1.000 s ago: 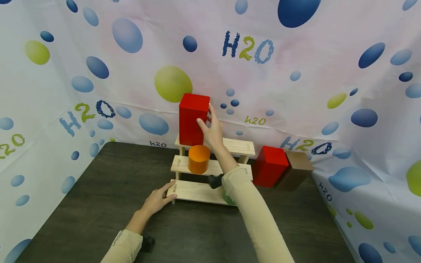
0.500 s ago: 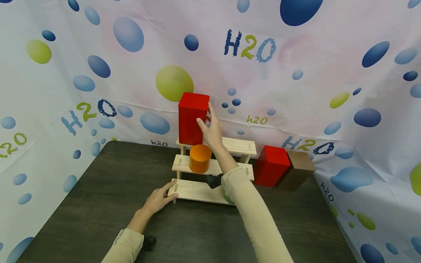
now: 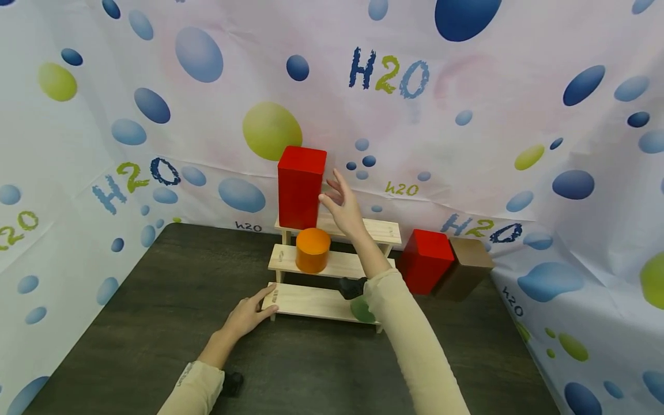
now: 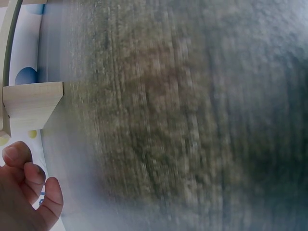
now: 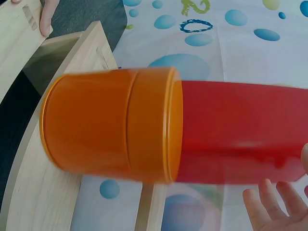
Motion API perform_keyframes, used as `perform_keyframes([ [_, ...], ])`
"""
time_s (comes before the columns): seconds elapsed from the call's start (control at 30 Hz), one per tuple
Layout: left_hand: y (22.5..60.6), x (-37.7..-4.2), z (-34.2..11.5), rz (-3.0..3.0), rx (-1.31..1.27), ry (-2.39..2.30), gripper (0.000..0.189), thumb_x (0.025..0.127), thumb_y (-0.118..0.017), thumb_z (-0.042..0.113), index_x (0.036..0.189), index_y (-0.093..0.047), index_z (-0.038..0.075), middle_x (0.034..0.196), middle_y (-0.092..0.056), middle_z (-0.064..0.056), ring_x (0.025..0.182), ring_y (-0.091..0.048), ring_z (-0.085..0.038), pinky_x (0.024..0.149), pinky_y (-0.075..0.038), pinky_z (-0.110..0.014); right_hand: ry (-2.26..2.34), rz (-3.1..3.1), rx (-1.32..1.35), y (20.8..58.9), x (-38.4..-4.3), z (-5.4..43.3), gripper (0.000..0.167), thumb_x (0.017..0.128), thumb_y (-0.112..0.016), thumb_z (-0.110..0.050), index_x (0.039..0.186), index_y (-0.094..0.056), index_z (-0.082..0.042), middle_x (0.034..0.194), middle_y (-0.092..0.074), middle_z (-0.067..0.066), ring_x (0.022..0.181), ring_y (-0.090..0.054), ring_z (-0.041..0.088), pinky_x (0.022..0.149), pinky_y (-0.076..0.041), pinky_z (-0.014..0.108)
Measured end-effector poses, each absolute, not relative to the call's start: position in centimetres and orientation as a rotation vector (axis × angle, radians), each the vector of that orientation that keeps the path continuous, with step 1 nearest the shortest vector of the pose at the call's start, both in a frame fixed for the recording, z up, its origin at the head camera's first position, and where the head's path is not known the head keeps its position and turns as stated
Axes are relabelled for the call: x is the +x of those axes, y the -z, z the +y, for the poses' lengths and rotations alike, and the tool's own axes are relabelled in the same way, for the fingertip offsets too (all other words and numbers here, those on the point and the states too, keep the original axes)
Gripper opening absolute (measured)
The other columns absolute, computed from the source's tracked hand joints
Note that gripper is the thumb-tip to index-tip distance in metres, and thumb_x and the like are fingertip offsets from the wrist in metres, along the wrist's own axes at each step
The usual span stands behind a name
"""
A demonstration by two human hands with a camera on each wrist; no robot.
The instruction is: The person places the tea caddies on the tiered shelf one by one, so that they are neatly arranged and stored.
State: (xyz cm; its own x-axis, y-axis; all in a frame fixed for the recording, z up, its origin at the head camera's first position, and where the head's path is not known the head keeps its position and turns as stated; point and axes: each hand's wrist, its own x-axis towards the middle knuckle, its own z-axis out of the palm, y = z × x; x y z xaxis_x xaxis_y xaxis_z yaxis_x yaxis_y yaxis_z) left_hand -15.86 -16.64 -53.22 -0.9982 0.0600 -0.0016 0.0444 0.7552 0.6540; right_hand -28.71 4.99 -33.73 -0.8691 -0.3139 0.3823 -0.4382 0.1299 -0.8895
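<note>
A tall red box (image 3: 299, 187) stands upright on the left end of the top step of a three-step wooden stand (image 3: 311, 301). My right hand (image 3: 349, 210) is just right of the box, fingers spread and loosely bent, with a gap between them and it. In the right wrist view its fingers (image 5: 284, 197) hold nothing. My left hand (image 3: 246, 316) grips the left end of the bottom step, thumb at the front edge. The left wrist view shows its other fingers (image 4: 33, 173) curled beside the board. An orange round tin (image 3: 313, 251) stands on the middle step.
A green round object (image 3: 361, 310) sits at the bottom step's right end, partly behind the right sleeve. A second red box (image 3: 426, 262) and a brown box (image 3: 464, 268) stand right of the stand on the dark table (image 3: 311, 369). A printed curtain hangs close behind.
My right hand has come off the red box and moved slightly right, its fingers opening. The box stays on the top step. My left hand keeps its place on the stand.
</note>
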Motion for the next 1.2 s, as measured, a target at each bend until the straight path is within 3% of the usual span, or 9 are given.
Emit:
perform_keyframes([
  [0.23, 53.4, -15.8, -16.8, 2.932, 0.085, -1.071, 0.063, 0.085, -0.061, 0.042, 0.139, -0.041, 0.019, 0.054, -0.035, 0.003, 0.047, -0.028, -0.01, 0.044, -0.023, -0.024, -1.851, -2.249, 0.77, 33.7, -27.9, 7.4, 0.059, 0.092, -0.055, -0.011, 0.143, -0.026, -0.003, 0.136, -0.04, 0.022, 0.117, -0.047, 0.035, 0.093, -0.041, 0.044],
  [0.77, 53.1, -15.7, -16.6, 2.923, 0.077, -1.072, 0.062, 0.085, -0.062, 0.039, 0.139, -0.041, 0.017, 0.057, -0.037, 0.002, 0.049, -0.031, -0.011, 0.047, -0.025, -0.026, -1.773, -2.272, 0.619, 35.6, -26.0, 12.1, 0.058, 0.09, -0.057, -0.009, 0.142, -0.031, -0.004, 0.132, -0.047, 0.017, 0.111, -0.052, 0.036, 0.091, -0.042, 0.045],
  [1.0, 53.0, -15.7, -16.6, 2.915, 0.068, -1.077, 0.062, 0.085, -0.062, 0.04, 0.139, -0.041, 0.017, 0.057, -0.038, 0.001, 0.049, -0.032, -0.012, 0.046, -0.025, -0.026, -1.848, -2.229, 0.609, 36.8, -25.4, 13.1, 0.057, 0.091, -0.055, -0.006, 0.142, -0.03, -0.004, 0.132, -0.046, 0.019, 0.107, -0.053, 0.036, 0.088, -0.044, 0.041],
  [1.2, 53.0, -15.7, -16.6, 2.915, 0.07, -1.076, 0.062, 0.085, -0.062, 0.039, 0.139, -0.041, 0.016, 0.058, -0.038, 0.001, 0.049, -0.031, -0.011, 0.046, -0.025, -0.026, -1.882, -2.239, 0.562, 38.0, -24.8, 14.0, 0.056, 0.091, -0.055, -0.007, 0.142, -0.03, -0.006, 0.135, -0.044, 0.019, 0.11, -0.051, 0.035, 0.087, -0.044, 0.03],
])
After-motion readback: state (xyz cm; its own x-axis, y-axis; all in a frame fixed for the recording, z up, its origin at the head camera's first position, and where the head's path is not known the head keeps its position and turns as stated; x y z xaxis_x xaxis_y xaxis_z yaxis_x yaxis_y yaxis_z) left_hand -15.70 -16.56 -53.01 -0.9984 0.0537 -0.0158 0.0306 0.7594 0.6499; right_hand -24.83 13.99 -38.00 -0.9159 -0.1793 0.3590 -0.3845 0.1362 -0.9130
